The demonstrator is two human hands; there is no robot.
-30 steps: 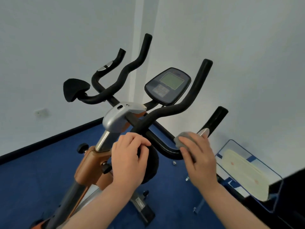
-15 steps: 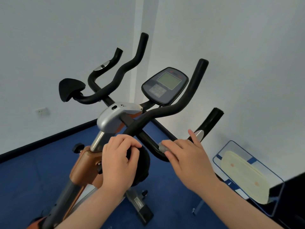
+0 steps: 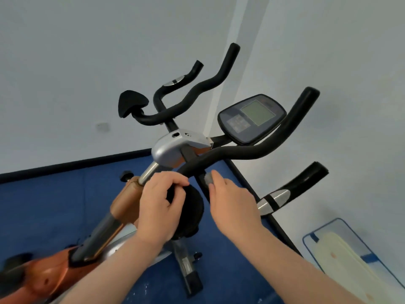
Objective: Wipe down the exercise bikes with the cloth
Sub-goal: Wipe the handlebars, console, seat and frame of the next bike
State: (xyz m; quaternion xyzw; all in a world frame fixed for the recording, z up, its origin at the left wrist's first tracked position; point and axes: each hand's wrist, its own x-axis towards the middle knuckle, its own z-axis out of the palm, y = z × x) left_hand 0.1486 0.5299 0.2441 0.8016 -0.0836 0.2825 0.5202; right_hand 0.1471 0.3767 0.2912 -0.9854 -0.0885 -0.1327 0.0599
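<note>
Cloth (image 3: 207, 177) shows only as a small grey wad under the fingertips of the right hand (image 3: 230, 201), pressed against the black handlebar (image 3: 236, 153) of the exercise bike where the low bar runs in toward the stem. The right fingers curl over the wad and pinch it to the bar; most of the cloth is hidden beneath them. The left hand (image 3: 158, 207) sits just beside, its fingers bent round a black round pad (image 3: 192, 210) below the bar, apparently steadying the bike; how firmly it grips I cannot tell.

The step in hand looks like wiping the near, lower run of the handlebar, close to the silver clamp (image 3: 175, 150). By my judgement the task is only partly done: the upright bar ends, the console (image 3: 252, 118) and the rest of the frame (image 3: 125, 207) would want the cloth too. The next move calls for sliding the wad along the curve of the bar while keeping pressure, and for shifting the left hand clear if the pad is to be wiped.

Counted: one cloth, one bike in view, two hands, one console, four upturned black bar ends, two silver pulse plates, one at the far side (image 3: 175, 81) and one near (image 3: 274, 199). Against the wall at lower right leans one clear board (image 3: 341, 249) with blue edging, on the blue floor (image 3: 54, 205).
</note>
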